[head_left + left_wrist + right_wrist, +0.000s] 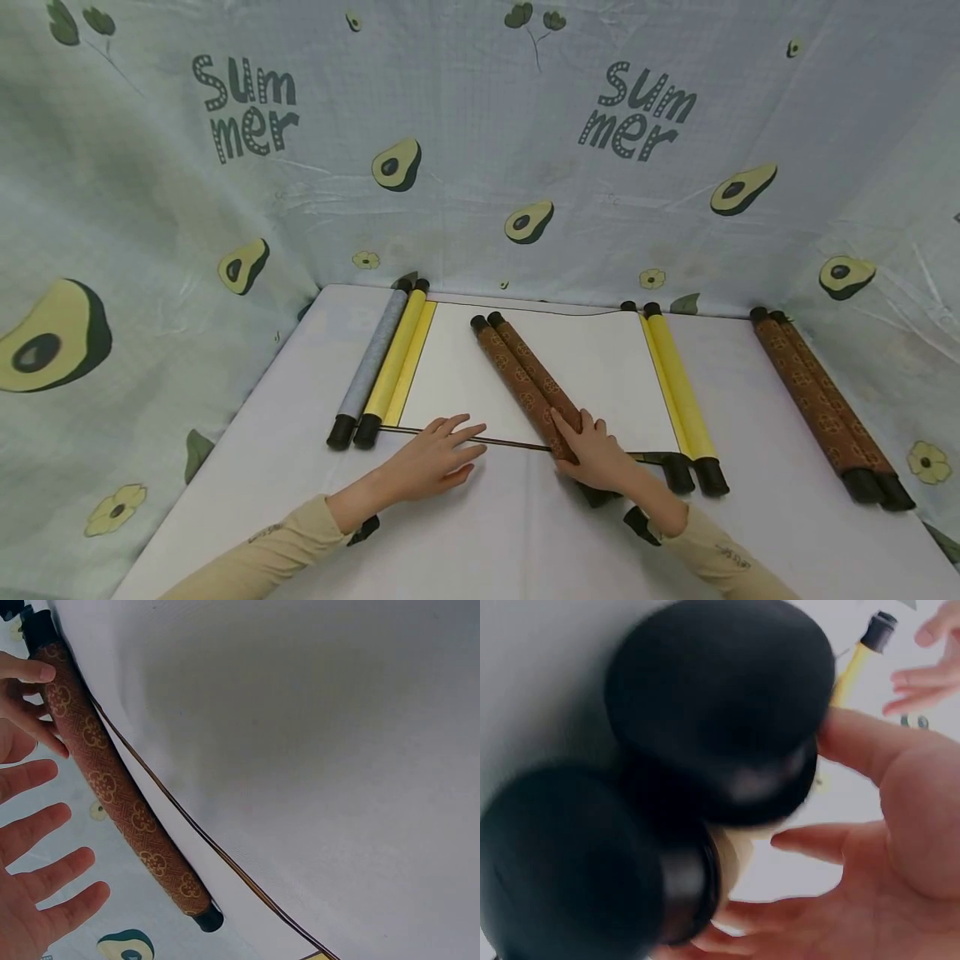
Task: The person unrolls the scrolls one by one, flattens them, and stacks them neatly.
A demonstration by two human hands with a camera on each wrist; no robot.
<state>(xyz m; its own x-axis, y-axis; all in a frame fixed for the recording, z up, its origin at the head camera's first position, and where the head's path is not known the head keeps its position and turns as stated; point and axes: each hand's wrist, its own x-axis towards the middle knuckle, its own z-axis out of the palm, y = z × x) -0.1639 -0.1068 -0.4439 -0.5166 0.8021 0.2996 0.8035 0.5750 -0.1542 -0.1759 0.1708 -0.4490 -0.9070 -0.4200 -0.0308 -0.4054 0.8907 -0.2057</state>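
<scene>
My right hand [596, 454] grips the near end of a brown patterned scroll [517, 367], two rolls side by side with black end knobs, lying slanted over a white sheet [450, 367]. In the right wrist view two black knobs [720, 697] loom large and blurred beside the hand. My left hand [427, 462] holds nothing; its fingers are spread near the sheet's front edge, left of the brown scroll. The left wrist view has this hand [37, 892] below the scroll [101, 780], with the other hand's fingers on the scroll's upper end.
Yellow rolls with black knobs flank the white sheet at left [393, 358] and right [682, 387]. A grey-blue roll [372, 354] lies alongside the left one. Another brown scroll [817, 400] lies far right. A dark cord [510, 442] runs along the front edge. Patterned cloth [465, 108] hangs behind.
</scene>
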